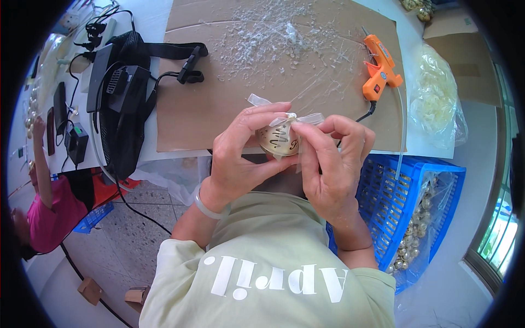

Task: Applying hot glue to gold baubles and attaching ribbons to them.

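A pale gold Christmas bauble [276,140] with dark printed decoration is held up in front of my chest, near the table's front edge. My left hand [238,147] is closed round it, fingers over its top and thumb underneath. A sheer whitish ribbon [311,119] is gathered at the bauble's top, with loose ends sticking out to both sides. My right hand [334,158] pinches the ribbon at the right side of the bauble, thumb and forefinger together near the knot. The fingertips partly hide the knot.
Brown cardboard [219,109] covers the table, strewn with glue strands [290,35]. An orange glue gun [381,68] lies right, beside a bag of pale material [436,90]. A black bag with straps [126,93] lies left. A blue crate [385,202] holds gold baubles [414,232]. Another person [54,210] sits far left.
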`<state>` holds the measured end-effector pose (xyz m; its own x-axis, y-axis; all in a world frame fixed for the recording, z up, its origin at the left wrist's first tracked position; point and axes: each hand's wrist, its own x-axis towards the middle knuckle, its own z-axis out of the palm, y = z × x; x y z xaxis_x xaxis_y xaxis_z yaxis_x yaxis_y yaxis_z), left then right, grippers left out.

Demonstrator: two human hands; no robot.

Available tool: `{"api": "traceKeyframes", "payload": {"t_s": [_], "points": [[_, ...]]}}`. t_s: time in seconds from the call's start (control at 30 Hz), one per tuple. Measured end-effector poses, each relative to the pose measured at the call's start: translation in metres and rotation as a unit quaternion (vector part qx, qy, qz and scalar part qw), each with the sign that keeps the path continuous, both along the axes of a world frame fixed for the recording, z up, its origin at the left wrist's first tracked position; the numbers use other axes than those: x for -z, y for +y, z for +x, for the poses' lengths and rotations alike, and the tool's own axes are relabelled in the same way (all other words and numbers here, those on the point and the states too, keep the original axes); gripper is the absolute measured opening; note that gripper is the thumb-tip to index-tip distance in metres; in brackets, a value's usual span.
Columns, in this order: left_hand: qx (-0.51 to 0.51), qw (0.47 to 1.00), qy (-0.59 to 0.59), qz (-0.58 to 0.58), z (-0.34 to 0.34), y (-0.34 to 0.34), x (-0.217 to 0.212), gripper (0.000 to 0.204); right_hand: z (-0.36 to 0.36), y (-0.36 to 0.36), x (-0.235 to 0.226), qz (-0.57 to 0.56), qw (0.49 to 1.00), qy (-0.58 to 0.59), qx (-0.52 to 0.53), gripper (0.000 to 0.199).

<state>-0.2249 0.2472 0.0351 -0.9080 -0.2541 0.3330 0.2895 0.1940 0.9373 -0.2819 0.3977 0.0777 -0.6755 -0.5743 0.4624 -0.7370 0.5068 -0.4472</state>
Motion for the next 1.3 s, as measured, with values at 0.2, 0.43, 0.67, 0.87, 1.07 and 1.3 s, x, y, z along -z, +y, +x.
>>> {"api": "traceKeyframes", "payload": {"t_s": [0.2,0.43,0.67,0.87,1.07,1.3], "points": [[-0.018,1.0,0.012,0.0,-0.002,0.003,0.001,0.057,-0.001,0.008,-0.003,-0.029,0.999,-0.023,0.004,0.027],[-0.024,1.0,0.015,-0.008,-0.004,0.006,0.001,0.058,-0.003,0.005,-0.001,-0.024,0.999,-0.024,-0.005,0.027],[-0.006,0.998,-0.01,0.062,-0.001,0.006,0.002,0.058,-0.005,0.007,-0.002,-0.043,0.996,-0.071,-0.005,0.025],[0.034,0.978,-0.079,0.192,0.001,0.002,-0.001,0.057,-0.009,0.009,-0.001,-0.052,0.996,-0.077,0.0,0.022],[0.036,0.979,-0.078,0.184,0.004,0.003,-0.002,0.057,-0.003,0.001,-0.003,-0.046,0.996,-0.078,-0.01,0.024],[0.029,0.989,-0.042,0.136,0.008,0.005,-0.002,0.058,-0.001,0.001,-0.004,-0.023,0.999,-0.038,-0.012,0.026]]}}
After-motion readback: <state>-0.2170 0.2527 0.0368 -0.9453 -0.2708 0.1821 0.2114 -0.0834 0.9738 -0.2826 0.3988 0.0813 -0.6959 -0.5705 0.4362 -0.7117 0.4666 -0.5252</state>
